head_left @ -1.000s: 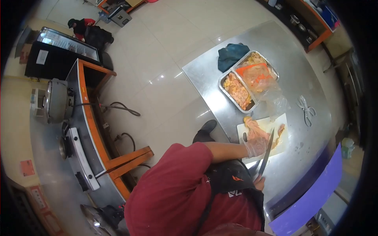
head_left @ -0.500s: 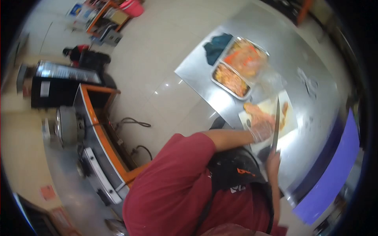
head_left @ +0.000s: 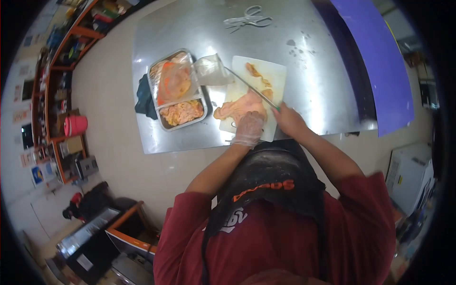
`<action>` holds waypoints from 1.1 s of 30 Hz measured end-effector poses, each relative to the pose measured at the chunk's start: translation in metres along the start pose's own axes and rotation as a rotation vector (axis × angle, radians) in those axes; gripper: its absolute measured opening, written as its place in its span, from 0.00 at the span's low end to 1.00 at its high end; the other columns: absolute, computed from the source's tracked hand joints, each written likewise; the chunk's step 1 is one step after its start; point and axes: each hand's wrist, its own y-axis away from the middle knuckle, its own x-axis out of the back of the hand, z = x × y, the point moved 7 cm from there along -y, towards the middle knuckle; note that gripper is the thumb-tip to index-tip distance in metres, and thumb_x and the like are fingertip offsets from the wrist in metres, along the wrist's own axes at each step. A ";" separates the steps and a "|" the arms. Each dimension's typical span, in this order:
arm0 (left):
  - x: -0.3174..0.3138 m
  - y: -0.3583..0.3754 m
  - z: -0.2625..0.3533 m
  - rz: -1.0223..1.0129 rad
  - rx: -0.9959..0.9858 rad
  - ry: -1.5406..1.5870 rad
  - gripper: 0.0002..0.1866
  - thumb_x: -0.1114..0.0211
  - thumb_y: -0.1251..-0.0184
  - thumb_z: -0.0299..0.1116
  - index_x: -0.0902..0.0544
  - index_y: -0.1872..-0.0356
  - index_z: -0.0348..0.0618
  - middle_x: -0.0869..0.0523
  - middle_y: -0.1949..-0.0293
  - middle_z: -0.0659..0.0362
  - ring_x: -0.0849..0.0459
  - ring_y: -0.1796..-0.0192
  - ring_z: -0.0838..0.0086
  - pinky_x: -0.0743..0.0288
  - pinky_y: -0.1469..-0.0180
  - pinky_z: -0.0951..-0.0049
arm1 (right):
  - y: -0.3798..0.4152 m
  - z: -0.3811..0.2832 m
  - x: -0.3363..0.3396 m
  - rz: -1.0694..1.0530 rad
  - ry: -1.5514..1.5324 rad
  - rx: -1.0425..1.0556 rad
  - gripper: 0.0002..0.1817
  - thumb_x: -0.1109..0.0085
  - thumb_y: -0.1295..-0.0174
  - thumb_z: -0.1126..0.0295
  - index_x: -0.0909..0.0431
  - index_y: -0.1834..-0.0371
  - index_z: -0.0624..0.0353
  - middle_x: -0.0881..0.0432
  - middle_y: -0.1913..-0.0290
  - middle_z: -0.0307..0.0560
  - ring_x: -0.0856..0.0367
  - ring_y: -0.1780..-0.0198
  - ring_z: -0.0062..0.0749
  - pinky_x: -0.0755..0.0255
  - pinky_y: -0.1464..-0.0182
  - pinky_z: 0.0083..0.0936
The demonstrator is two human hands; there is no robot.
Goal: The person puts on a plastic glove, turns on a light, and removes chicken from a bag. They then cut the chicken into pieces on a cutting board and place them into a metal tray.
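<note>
On a white cutting board (head_left: 279, 71) lies a piece of raw chicken (head_left: 236, 105). My left hand (head_left: 250, 127), in a clear plastic glove, is closed over the near part of this meat, its fingertips partly hidden. My right hand (head_left: 290, 120) grips a long knife (head_left: 251, 87) by its handle. The blade slants to the upper left across the board, over the far edge of the chicken. Small yellowish scraps (head_left: 253, 70) lie on the board beyond the blade.
Left of the board, a metal tray (head_left: 205, 105) holds raw meat, partly under a plastic bag (head_left: 178, 80). A dark green cloth (head_left: 145, 99) lies beside the tray. Scissors (head_left: 251, 20) rest at the far side of the steel table (head_left: 327, 90). A purple panel (head_left: 380, 61) borders the right.
My view has turned and now looks straighter down at the board. The knife stays in my right hand and my left hand stays on the chicken.
</note>
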 end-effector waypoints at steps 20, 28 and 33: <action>0.050 -0.059 -0.081 -0.066 0.584 0.985 0.26 0.62 0.13 0.48 0.25 0.33 0.41 0.16 0.41 0.51 0.15 0.43 0.59 0.25 0.38 0.62 | 0.055 0.036 0.087 0.143 -0.093 0.058 0.26 0.57 0.20 0.46 0.26 0.54 0.63 0.15 0.67 0.66 0.15 0.60 0.65 0.24 0.56 0.55; 0.006 -0.041 -0.084 -0.026 0.517 0.322 0.17 0.53 0.18 0.41 0.23 0.44 0.40 0.12 0.52 0.49 0.12 0.50 0.54 0.20 0.48 0.57 | 0.054 0.026 0.021 0.060 -0.073 0.164 0.28 0.55 0.22 0.45 0.23 0.52 0.65 0.16 0.58 0.73 0.18 0.52 0.73 0.25 0.50 0.57; 0.031 -0.024 -0.089 0.063 0.661 0.340 0.12 0.46 0.21 0.37 0.22 0.51 0.39 0.10 0.58 0.48 0.10 0.55 0.50 0.17 0.54 0.54 | 0.023 0.013 0.029 0.058 0.129 0.229 0.25 0.55 0.21 0.49 0.25 0.51 0.65 0.16 0.60 0.76 0.18 0.52 0.76 0.25 0.51 0.60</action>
